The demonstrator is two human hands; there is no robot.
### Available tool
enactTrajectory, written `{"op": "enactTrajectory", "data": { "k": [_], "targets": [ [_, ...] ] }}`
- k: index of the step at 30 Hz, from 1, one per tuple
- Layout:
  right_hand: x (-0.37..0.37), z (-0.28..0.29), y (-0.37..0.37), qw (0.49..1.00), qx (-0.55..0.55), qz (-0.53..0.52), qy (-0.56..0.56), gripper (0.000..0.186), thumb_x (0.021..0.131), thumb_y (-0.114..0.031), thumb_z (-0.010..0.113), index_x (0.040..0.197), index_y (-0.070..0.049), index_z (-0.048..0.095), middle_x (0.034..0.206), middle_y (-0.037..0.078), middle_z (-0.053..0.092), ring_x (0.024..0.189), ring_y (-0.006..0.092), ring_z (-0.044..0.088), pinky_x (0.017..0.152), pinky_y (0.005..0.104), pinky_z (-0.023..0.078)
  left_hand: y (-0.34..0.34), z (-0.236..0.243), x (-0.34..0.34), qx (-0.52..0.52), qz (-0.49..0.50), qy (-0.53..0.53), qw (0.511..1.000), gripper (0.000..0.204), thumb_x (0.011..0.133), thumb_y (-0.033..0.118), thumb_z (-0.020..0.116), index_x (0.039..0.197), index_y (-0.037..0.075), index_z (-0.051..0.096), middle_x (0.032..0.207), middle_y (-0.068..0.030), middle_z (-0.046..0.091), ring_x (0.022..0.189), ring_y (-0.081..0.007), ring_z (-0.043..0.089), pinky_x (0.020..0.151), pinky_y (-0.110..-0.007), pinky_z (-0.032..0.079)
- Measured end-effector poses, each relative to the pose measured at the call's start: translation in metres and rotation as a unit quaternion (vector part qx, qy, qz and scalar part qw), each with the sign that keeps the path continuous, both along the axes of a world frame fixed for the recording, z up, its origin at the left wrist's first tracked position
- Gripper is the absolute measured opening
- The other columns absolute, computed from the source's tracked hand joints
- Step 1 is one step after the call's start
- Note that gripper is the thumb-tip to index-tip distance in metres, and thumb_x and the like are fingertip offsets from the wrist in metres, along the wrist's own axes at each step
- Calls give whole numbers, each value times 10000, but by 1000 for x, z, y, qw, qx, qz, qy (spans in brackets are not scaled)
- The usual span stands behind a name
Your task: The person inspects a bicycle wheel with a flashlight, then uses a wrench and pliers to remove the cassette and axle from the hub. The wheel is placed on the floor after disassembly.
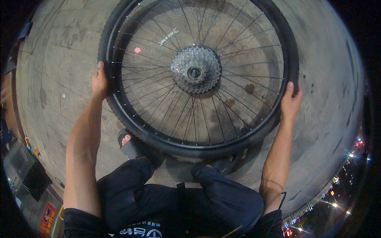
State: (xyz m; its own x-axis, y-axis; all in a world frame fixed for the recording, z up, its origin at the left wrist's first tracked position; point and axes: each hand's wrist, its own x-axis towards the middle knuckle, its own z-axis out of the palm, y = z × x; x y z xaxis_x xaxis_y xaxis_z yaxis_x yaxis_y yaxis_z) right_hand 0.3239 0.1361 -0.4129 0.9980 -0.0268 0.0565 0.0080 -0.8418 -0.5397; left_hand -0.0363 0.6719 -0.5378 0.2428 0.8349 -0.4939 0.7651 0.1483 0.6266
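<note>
The left hand [99,82] is closed around the outer edge of a bicycle wheel [198,73], on the wheel's left side, with the thumb lying on top of the black tyre [106,51] and the other fingers hidden behind it. The right hand [290,101] grips the tyre on the opposite side of the wheel, a little lower; its thumb points up along the rubber and the palm presses against the outside of the tyre. So both hands are holding the wheel, one on each side.

The wheel is held above a grey concrete floor [59,79], and its face is turned to the camera. In the middle of the wheel sits a silver cassette [196,69] of toothed rings, and thin metal spokes [158,99] run from it to the dark rim. The lowest part of the wheel is just in front of the person's feet. A foot in a black sandal [133,144] stands below the wheel to the left, partly covered by the tyre. The other foot [222,163] is below the wheel to the right, mostly in shadow. Nearer than the wheel are the person's knees in dark trousers [178,198]. Through the spokes, above and left of the cassette, a small pink spot [137,50] and a pale strip [168,36] lie on the floor.
</note>
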Motion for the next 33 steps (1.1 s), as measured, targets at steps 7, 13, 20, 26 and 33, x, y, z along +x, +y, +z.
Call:
{"op": "enactTrajectory", "data": {
  "k": [7,13,20,26,33],
  "targets": [
    [6,4,-19,997,57,-5,59,645,948,-446,617,1396,-3,480,1292,192,581,1162,263,562,1010,365,418,-7,13,12,64,-30,110,991,848,910,725,436,1215,-40,638,1124,-237,674,1084,-335,635,947,-410,457],
    [-2,7,-30,986,105,-27,130,675,947,-458,620,1410,8,466,1290,164,583,1158,244,555,999,349,420,8,16,13,103,-30,157,982,738,906,635,527,1172,-40,658,1118,-248,679,1089,-354,642,932,-425,471],
    [-20,19,-41,949,230,-50,211,676,964,-516,560,1371,21,495,1236,114,604,1100,218,568,965,332,438,-55,123,105,215,-222,15,951,467,895,413,654,1051,-25,681,949,-218,700,898,-327,670,820,-400,501],
    [-19,14,-43,909,312,-29,276,582,995,-470,533,1344,-4,526,1247,76,589,1124,168,539,994,316,408,-138,175,160,154,-485,-11,861,380,897,381,649,915,5,699,748,-202,660,694,-352,650,665,-418,505],
    [-32,16,-40,908,318,-50,266,587,945,-511,604,1249,-10,570,1040,78,650,894,169,610,793,328,504,-178,183,168,181,-573,38,799,410,909,414,606,849,18,695,801,-230,672,798,-421,655,723,-497,510]
  ]
}}
